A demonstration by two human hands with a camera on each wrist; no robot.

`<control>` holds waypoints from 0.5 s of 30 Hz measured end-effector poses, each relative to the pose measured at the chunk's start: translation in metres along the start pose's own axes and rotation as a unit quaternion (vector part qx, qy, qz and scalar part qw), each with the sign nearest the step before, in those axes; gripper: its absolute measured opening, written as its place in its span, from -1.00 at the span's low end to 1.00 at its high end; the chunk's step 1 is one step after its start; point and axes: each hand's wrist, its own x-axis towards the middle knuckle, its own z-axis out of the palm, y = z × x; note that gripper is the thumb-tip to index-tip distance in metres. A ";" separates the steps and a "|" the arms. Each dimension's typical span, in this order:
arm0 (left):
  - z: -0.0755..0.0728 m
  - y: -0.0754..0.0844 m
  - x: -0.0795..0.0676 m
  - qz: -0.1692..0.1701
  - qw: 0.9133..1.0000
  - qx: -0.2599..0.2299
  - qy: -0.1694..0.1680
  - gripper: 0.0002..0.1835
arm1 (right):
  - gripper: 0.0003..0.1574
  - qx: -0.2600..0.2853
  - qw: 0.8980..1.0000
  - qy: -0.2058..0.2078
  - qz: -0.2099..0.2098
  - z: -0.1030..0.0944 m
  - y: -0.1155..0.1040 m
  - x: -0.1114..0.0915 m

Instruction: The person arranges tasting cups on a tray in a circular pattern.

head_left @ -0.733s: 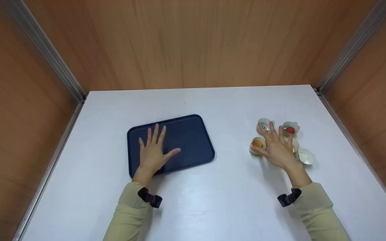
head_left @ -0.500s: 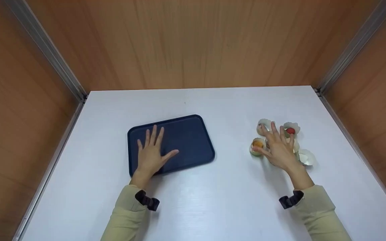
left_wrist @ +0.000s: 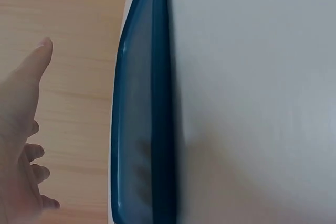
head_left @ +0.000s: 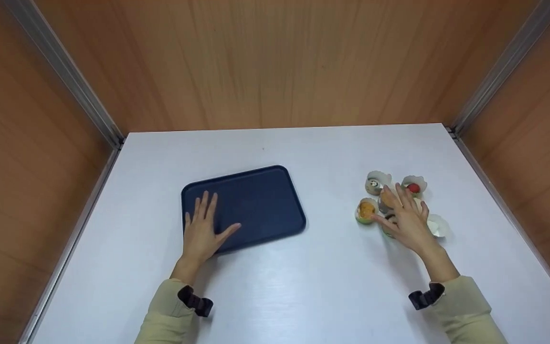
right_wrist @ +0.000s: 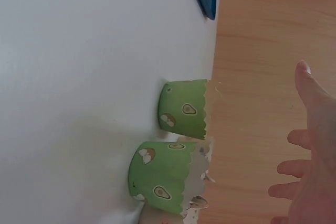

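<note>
Fingers spread, my left hand (head_left: 202, 239) hovers over the near left part of a dark blue tray (head_left: 260, 205); in the left wrist view a gap shows between hand and tray (left_wrist: 163, 103). My right hand (head_left: 409, 227) is held, fingers apart, above a cluster of paper baking cups. One green cup (right_wrist: 184, 108) with avocado prints holds something orange-yellow (head_left: 366, 209). Behind it a cup (head_left: 377, 182) has a dark and white item inside, and another cup holds a small red item (head_left: 413, 188). A pale cup (head_left: 438, 225) lies at the right. My hand partly hides the middle cups.
The white table (head_left: 275, 286) is bounded by wood-grain panels (head_left: 280, 67) at the back and both sides, with metal strips (head_left: 74, 86) along the corners. White tabletop lies between the tray and the cups.
Both hands have drawn back toward the near edge, the left also shifting left and the right slightly right. More of the cups shows now. Tray and cups stay put.
</note>
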 end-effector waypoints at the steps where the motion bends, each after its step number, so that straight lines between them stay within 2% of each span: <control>1: 0.000 -0.002 -0.001 0.000 1.000 -0.004 0.002 0.02 | 0.00 0.002 1.000 0.002 0.002 0.000 0.001 -0.001; 9: 0.000 -0.019 -0.014 -0.011 0.999 -0.032 0.014 0.02 | 0.02 0.025 0.999 0.020 0.011 0.000 0.012 -0.013; 15: 0.001 -0.032 -0.027 -0.026 0.998 -0.057 0.008 0.01 | 0.02 0.038 0.999 0.030 0.023 0.000 0.024 -0.023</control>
